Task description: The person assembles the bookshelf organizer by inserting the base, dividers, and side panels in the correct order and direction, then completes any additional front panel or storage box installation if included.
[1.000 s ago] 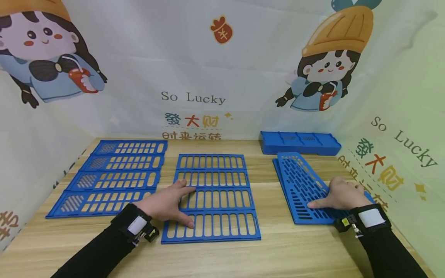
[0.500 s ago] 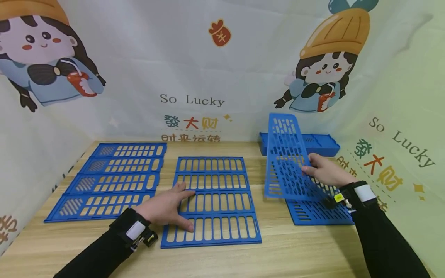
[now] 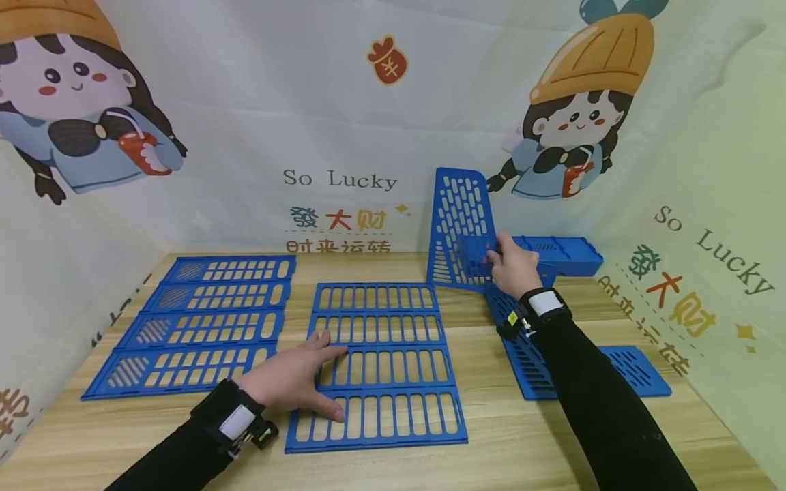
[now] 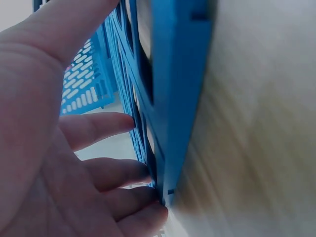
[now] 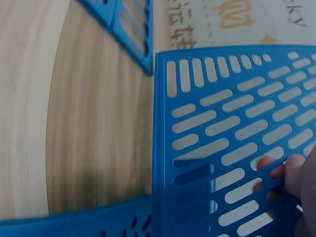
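Note:
My right hand [image 3: 516, 267] pinches a blue slotted plastic panel [image 3: 463, 218] by its right edge. The panel stands nearly upright, raised at the back right. In the right wrist view, fingertips [image 5: 292, 173] show behind and beside its slots. Beneath the right forearm lies another blue slotted panel [image 3: 527, 365], partly covered by the arm. My left hand [image 3: 291, 375] rests with spread fingers on the left side of a flat blue grid panel [image 3: 393, 391] in the middle of the table. From the left wrist, straight fingers [image 4: 106, 126] touch that panel's edge.
Several blue grid panels with striped ends [image 3: 161, 332] lie in a row at the left. A long blue ribbed piece [image 3: 574, 258] sits at the back right against the printed cloth [image 3: 344, 88]. Part of a slotted panel [image 3: 641, 382] shows right of the forearm on the wooden table [image 3: 368, 474].
My right hand has lifted the slotted panel off the stack, then carried it left and back while tilting it upright. The left hand stays on the middle grid panel.

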The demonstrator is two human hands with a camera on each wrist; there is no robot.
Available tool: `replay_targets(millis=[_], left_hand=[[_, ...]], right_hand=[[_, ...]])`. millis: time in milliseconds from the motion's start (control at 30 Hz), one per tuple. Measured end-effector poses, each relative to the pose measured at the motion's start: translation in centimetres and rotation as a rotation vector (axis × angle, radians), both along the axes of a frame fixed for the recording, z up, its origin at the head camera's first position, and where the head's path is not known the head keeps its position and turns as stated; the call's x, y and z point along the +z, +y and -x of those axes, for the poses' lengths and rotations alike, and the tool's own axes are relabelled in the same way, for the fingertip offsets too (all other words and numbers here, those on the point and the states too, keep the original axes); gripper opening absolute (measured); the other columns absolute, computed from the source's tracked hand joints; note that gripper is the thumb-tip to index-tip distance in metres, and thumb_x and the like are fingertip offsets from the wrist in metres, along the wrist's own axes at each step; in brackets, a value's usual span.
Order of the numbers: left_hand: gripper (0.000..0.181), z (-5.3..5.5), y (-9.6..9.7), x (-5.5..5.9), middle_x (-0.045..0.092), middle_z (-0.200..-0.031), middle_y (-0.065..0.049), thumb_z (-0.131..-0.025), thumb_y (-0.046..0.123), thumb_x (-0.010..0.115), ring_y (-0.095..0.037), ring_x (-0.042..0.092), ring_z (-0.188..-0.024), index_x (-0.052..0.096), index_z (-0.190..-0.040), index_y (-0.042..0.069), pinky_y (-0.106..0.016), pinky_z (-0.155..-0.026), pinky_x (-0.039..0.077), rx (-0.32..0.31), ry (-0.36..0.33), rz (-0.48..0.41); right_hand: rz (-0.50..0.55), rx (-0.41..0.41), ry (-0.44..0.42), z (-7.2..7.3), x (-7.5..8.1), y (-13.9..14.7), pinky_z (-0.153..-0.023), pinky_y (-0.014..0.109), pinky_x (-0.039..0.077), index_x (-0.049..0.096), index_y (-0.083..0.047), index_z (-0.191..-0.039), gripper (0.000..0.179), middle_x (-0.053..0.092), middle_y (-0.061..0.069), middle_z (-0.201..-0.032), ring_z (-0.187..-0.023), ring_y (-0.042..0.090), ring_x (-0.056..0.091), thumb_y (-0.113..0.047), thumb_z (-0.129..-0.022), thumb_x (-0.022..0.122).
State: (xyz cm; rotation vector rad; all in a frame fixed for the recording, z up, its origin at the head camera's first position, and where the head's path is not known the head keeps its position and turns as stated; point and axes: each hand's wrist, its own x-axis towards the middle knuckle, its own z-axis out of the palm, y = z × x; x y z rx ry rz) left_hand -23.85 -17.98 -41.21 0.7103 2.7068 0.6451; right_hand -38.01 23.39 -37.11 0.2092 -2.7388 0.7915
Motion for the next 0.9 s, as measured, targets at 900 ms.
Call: replay_targets(millis=[900], left_hand=[[0.112,0.2,-0.7,-0.1,0.022,-0.178,-0.034,-0.082,0.065,0.091,-0.058,0.024,-0.164,0.047,-0.165,0.005,-0.075,-0.126,0.033,-0.004,-0.001,-0.015]], right_hand=[[-0.283,0.095,-0.149,1.7,0.6,1.7,-0.121,0.072,0.027,0.056,0.001,-0.132,0.023,0.069,0.026,-0.128,-0.122,0.045,0.065,-0.008,-0.116,0.042]])
